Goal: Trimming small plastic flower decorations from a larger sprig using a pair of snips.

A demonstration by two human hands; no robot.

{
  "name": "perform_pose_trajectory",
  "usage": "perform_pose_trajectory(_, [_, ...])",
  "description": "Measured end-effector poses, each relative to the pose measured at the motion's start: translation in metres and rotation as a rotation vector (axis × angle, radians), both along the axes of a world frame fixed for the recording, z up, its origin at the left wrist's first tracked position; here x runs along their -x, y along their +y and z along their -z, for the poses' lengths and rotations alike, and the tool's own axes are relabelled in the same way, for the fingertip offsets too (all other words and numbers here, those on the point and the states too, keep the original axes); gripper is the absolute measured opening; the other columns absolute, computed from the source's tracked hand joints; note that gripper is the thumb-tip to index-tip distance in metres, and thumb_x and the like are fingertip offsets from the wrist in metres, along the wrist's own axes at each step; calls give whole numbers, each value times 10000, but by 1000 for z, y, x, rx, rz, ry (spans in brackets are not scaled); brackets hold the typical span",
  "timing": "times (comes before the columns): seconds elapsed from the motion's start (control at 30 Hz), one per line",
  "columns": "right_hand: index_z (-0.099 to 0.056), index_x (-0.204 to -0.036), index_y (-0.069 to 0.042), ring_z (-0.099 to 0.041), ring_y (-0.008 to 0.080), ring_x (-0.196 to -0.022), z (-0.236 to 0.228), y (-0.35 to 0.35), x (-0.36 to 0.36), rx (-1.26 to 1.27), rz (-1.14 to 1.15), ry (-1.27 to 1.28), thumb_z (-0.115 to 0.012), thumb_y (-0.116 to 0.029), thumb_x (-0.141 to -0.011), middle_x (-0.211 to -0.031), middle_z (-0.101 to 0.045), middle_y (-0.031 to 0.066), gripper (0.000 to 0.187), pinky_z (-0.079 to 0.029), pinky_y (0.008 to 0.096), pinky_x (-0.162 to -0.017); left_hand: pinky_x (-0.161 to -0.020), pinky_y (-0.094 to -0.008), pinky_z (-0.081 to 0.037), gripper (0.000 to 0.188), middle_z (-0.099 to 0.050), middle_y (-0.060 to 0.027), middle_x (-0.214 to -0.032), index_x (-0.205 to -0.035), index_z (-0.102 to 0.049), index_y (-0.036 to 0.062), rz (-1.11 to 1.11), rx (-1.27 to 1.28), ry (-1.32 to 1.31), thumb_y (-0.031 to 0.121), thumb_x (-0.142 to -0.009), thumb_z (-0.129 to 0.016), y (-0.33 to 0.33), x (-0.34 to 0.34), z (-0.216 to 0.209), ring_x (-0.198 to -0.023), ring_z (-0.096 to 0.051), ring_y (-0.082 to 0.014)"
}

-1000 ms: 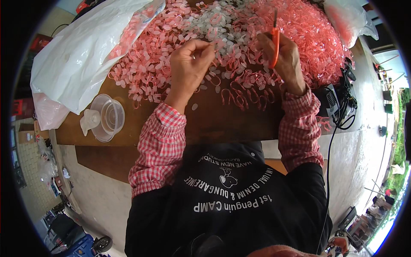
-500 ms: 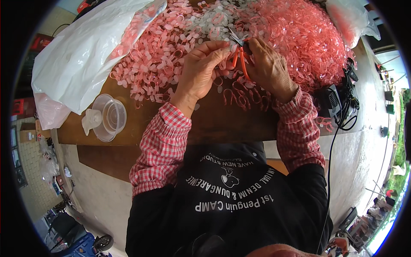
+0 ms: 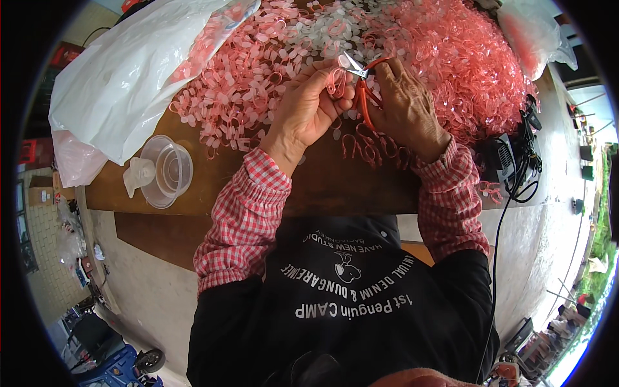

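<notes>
My left hand point(image 3: 302, 108) pinches a pink looped plastic piece point(image 3: 336, 82) between thumb and fingers, above the table. In my right hand point(image 3: 411, 106) are small scissors point(image 3: 363, 102) with orange handles. Their metal blades stand apart, pointing up and left, close beside the pink piece; whether they touch it I cannot tell. Beneath and beyond both hands lie pink plastic pieces point(image 3: 238, 97) with rounded tabs. Farther right rises a big heap of glossy pink loops point(image 3: 451, 71). Pale translucent tabs point(image 3: 316, 32) lie between the two. Several loose pink loops point(image 3: 364, 149) rest just below the scissors.
A large white plastic bag point(image 3: 135, 77) covers the table's far left. Nearer stand a clear round tub point(image 3: 174, 173) and a small whitish crumpled item point(image 3: 137, 175). To the right are a black device point(image 3: 498, 155) with cables and a clear bag point(image 3: 535, 39). The brown table point(image 3: 335, 197) ends before me.
The scissors' blades and handles have spread apart. My left hand has turned a little, bringing the pink looped piece into clearer view near the blades.
</notes>
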State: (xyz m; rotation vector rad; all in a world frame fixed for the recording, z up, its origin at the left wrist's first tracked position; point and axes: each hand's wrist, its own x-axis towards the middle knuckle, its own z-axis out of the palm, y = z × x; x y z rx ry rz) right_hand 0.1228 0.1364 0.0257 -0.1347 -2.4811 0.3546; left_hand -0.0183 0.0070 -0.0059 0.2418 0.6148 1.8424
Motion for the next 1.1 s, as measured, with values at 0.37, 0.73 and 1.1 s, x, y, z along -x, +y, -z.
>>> perform_pose_trajectory(0.37, [-514, -1085, 2, -610, 386, -752, 9, -7, -1, 10, 126, -110, -615, -127, -871, -986, -556, 195, 270, -501, 448, -612, -608, -297, -560, 125, -682, -89, -893, -1061, -619, 63, -267, 156, 502, 117, -956, -575, 3, -16, -6, -723, -686, -196])
perform_pose_trajectory(0.73, [-561, -966, -13, -615, 355, -677, 9, -5, 0, 32, 161, -186, -603, -136, -877, -789, -574, 149, 157, -460, 436, -521, -582, -296, -555, 108, -666, -75, -823, -1016, -626, 26, -292, 161, 357, 86, -928, -611, 2, -11, -10, -682, -675, -185])
perform_pose_trajectory(1.1, [-659, -986, -10, -547, 53, -733, 16, 16, 5, 810, -27, -92, -746, -185, -848, -783, -632, 18, 239, -472, 244, -630, -628, -306, -504, 153, -642, -110, -808, -905, -634, 5, -620, 150, 1477, -60, -769, -658, 7, -22, -7, -713, -643, -225])
